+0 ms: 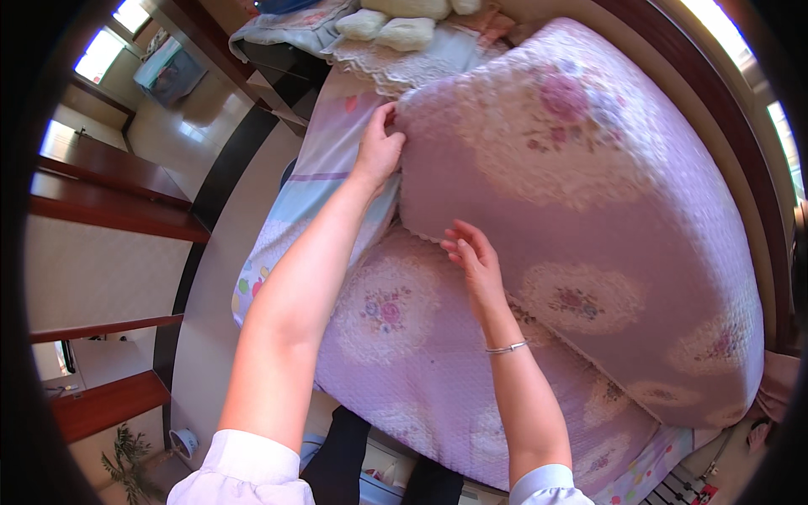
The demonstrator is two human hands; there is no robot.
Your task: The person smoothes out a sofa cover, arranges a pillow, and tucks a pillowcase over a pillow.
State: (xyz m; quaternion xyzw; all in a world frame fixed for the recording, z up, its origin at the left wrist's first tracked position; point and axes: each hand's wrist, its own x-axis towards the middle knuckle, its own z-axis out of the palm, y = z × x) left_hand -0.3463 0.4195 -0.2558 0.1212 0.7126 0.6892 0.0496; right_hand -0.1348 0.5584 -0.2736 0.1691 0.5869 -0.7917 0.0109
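Observation:
A pink-lilac quilted cover with floral medallions lies over the backrest (467,170) of a sofa. A similar quilted cover (429,353) spreads over the seat in front of it. At the backrest's left side, my left hand (380,146) has its fingers curled on the edge of the backrest cover; the fingertips are partly hidden. My right hand (476,262) hovers by the backrest cover's scalloped lower edge, fingers bent and apart, holding nothing. Beneath the quilted covers, a pale printed cloth (328,170) drapes over the sofa's left end.
A white lace-edged cloth (404,69) and a cream plush item (404,31) rest beyond the backrest's corner. A dark cabinet (287,79) stands behind the sofa's left end. My dark-trousered legs (338,451) are close against the seat's front. A potted plant (129,464) is at lower left.

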